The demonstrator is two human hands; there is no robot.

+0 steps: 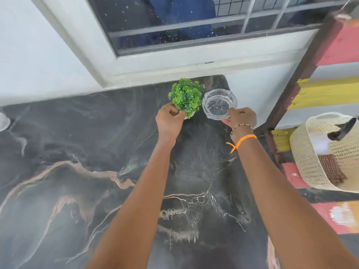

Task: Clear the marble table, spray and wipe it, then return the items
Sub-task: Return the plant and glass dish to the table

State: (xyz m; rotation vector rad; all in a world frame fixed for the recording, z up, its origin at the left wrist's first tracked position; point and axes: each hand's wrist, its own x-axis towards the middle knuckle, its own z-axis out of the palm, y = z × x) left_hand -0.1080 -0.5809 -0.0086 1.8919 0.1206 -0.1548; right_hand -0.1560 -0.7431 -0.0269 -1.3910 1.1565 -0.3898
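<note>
Dark marble table [81, 171] runs under a window [194, 22]. At its far edge, left hand [169, 122] grips the plant [186, 96]; right hand [240, 118] pinches the glass bowl [217, 103] beside it.

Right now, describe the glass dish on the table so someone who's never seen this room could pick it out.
Find the window; below its sill, at the far edge of the dark marble table, two small things sit side by side. The glass dish is the right one, pinched at its rim by the right hand. Unlike the leafy green plant beside it, it is clear, round and shallow.
</note>
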